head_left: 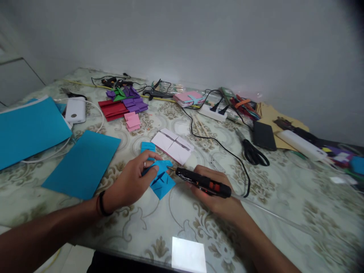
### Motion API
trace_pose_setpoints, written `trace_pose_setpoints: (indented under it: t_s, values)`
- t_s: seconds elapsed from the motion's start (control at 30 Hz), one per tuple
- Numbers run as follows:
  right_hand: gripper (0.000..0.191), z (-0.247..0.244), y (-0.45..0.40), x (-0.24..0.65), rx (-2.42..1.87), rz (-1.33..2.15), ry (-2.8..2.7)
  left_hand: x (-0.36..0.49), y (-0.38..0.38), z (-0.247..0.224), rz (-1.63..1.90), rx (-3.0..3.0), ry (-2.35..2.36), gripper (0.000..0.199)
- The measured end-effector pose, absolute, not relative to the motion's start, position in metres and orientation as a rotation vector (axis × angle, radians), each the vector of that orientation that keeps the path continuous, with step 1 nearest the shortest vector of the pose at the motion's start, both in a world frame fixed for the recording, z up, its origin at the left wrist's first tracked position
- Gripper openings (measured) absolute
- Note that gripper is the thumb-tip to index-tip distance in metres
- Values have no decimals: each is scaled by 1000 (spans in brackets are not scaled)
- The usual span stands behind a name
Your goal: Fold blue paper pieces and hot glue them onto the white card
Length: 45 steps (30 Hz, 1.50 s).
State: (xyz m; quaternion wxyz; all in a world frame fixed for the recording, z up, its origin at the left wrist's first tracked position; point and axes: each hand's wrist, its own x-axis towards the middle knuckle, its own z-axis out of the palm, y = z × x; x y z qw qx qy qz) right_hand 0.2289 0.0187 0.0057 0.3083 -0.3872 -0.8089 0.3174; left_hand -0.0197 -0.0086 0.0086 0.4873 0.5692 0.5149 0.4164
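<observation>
My left hand (132, 178) has its thumb and fingertips clamped on the upper part of the folded blue paper (166, 184), which lies slantwise on the table (142, 227), one corner pointing toward me. The tip of the black glue gun (203, 182) is right at that paper, just beside my pinching fingers; I can't tell whether it touches. My right fingers are wrapped round the gun, the right hand (220, 203) low over the tabletop. I take this as gluing at the upper edge. As I judge it, the move calls for a steady left pinch, a light right wrist, and skin kept off the hot tip.

As for edges, a flat blue sheet (82, 165) lies left of my left hand, near the wrist. Just beyond my left fingertips sits a small blue piece (148, 146), and beyond the nozzle a folded white paper (172, 146), so pushing forward looks tight. There's more room toward me, between my hands and the table's near edge. Past my right fingers the black cord (240, 163) curves close by, easy to snag; a long clear rod (267, 209) stretches rightward by my wrist, and the scissors (247, 146) lie farther out.
</observation>
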Motion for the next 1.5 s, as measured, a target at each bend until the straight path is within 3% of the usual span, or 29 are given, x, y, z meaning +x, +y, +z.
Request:
trace_pose_setpoints:
  t_s: [0.9, 1.2, 1.5]
  values:
    - [33, 13, 26, 236, -1254, 869, -2007, -20, -8, 12, 1025, 1402, 1313, 17]
    - [20, -3, 57, 272, -1485, 430, -2098, -20, -9, 16, 918, 1445, 1309, 14]
    - [30, -17, 74, 296, -1548, 257, -2196, -21, -11, 18, 878, 1560, 1322, 17]
